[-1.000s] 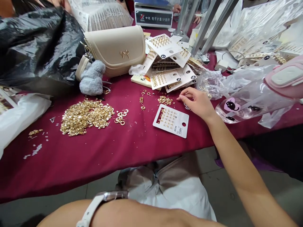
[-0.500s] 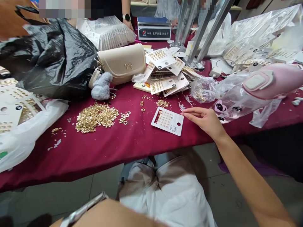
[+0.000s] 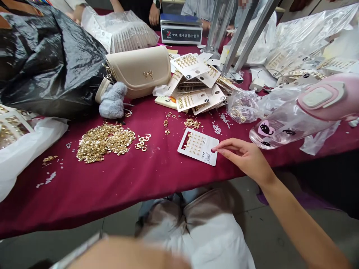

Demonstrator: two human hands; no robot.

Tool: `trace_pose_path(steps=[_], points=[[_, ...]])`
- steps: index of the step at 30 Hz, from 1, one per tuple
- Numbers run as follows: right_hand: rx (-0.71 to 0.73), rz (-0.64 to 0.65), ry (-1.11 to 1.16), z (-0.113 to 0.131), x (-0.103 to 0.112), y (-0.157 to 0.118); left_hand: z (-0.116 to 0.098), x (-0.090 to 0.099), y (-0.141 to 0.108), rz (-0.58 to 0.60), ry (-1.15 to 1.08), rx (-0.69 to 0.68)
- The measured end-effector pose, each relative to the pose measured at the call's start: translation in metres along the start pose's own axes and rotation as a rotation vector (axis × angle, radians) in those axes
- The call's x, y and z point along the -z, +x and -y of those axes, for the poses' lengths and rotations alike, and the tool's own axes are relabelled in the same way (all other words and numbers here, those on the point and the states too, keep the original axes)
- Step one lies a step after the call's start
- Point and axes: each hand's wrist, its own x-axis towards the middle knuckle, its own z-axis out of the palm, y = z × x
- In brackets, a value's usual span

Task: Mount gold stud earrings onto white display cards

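Note:
My right hand (image 3: 244, 155) pinches the right edge of a white earring card (image 3: 209, 158) near its dark hole, thumb and fingertips together. The card lies on the red cloth, with rows of small gold earrings on it and a price label at its right end. My left hand (image 3: 134, 252) is a blurred shape at the bottom edge, in front of my lap, with its fingers not made out. Just behind the card lies a small heap of gold pieces (image 3: 192, 123). Farther left are a large pile of gold studs (image 3: 103, 142) and several gold hoops (image 3: 143, 142).
A stack of carded earrings (image 3: 193, 99) rises behind the card, beside a cream handbag (image 3: 140, 73) with a grey plush charm (image 3: 113, 101). A pink-lidded bottle (image 3: 280, 129) leans at right. Black bag (image 3: 56, 59), scale (image 3: 181, 34) and metal posts (image 3: 238, 41) stand farther back.
My right fingertips have shifted from the card's upper corner down to its hole edge. My left hand has moved slightly at the bottom. The view has shifted a little.

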Motion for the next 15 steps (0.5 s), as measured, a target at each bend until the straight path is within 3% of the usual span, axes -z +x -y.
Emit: trace_pose_path(steps=[2, 5, 6, 9, 15], points=[[0.021, -0.006, 0.015, 0.0, -0.007, 0.005, 0.02, 0.029, 0.016, -0.063, 0.005, 0.116], [-0.025, -0.071, 0.044, -0.001, -0.015, 0.008, 0.059, 0.062, 0.042, -0.14, 0.17, 0.416], [-0.051, -0.111, 0.048, -0.002, -0.016, 0.007, 0.071, 0.067, 0.049, -0.098, 0.218, 0.453], [-0.081, -0.211, 0.014, -0.008, -0.018, 0.002, 0.095, 0.068, 0.058, 0.022, 0.29, 0.553], [0.032, -0.193, -0.19, -0.012, -0.019, 0.0, 0.101, 0.054, 0.051, 0.015, 0.344, 0.428]])
